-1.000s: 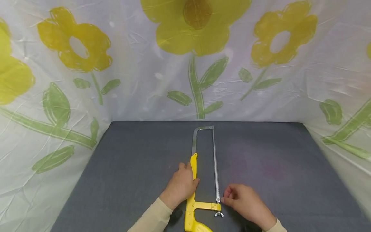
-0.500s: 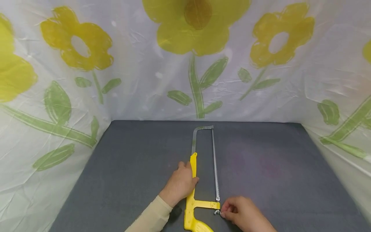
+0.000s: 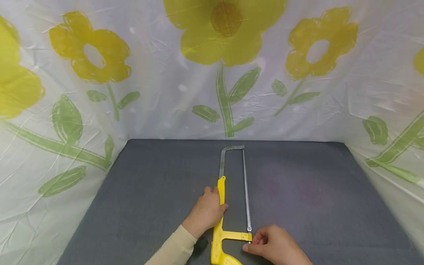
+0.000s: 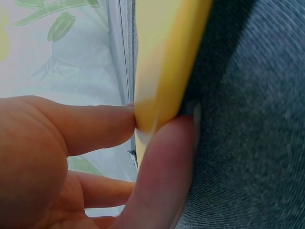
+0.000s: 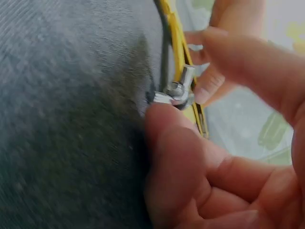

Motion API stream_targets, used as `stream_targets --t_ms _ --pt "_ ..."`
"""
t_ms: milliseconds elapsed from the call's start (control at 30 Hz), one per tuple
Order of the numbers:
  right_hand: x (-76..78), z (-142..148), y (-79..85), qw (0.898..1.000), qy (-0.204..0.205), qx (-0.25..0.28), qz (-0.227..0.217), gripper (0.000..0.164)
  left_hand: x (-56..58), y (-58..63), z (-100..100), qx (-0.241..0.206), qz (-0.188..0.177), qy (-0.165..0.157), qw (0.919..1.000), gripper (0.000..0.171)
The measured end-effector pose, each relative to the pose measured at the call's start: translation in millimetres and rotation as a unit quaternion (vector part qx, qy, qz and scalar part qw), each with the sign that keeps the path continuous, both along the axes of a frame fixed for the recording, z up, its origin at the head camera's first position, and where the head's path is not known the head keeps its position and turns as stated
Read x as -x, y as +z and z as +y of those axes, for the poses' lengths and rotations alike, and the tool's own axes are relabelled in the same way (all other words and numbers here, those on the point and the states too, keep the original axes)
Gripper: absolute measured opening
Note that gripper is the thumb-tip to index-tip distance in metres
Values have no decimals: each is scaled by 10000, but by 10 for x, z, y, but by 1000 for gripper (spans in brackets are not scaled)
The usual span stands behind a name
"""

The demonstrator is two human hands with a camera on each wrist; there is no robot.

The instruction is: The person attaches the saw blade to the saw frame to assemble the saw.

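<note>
Pinching the yellow frame between thumb and finger, the left hand [image 3: 206,209] holds the saw [image 3: 222,186] in the middle of the grey cloth-covered table [image 3: 159,184]. The saw lies lengthwise, its handle [image 3: 228,259] at the near edge of the view, partly cut off, and its bent metal bow [image 3: 222,162] at the far end. The blade [image 3: 246,187] runs along the right side, spanning from the tip of the bow down to the yellow crossbar [image 3: 235,234].

At the near side of that crossbar, the right hand [image 3: 276,243] has its fingers curled around the wing nut [image 5: 177,90], one fingertip against a wing. Whether a second fingertip also bears on it, I cannot tell. From the head view these fingers mostly hide the nut.

As far as can be judged, fitting the blade looks done: both ends appear attached and it lies straight, with no visible sag. What seems left is the work at the wing nut. Its tension cannot be read from the pictures, nor which way it is being turned, if at all. Both hands are occupied with the saw, so the job looks unfinished, probably at a late, fine-adjusting stage.
</note>
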State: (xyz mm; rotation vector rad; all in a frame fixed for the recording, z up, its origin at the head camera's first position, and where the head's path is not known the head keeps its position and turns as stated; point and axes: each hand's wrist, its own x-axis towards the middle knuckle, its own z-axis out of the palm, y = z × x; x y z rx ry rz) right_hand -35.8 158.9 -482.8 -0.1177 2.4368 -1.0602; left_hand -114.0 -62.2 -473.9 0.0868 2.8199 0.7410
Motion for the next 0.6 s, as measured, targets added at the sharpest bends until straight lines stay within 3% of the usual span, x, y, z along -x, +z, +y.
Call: stream_targets --t_ms 133,300,600 --pt "-13 -63 1 9988 -255 -270 311 36 0 5 -2 16 3 15 10000 75" --pt "7 -96 -1 9989 -306 -321 153 34 -3 26 -1 5 -64 51 10000 76" --pt "30 58 -47 9954 113 867 -391 20 -3 -11 -38 -37 97 -231 9997 74"
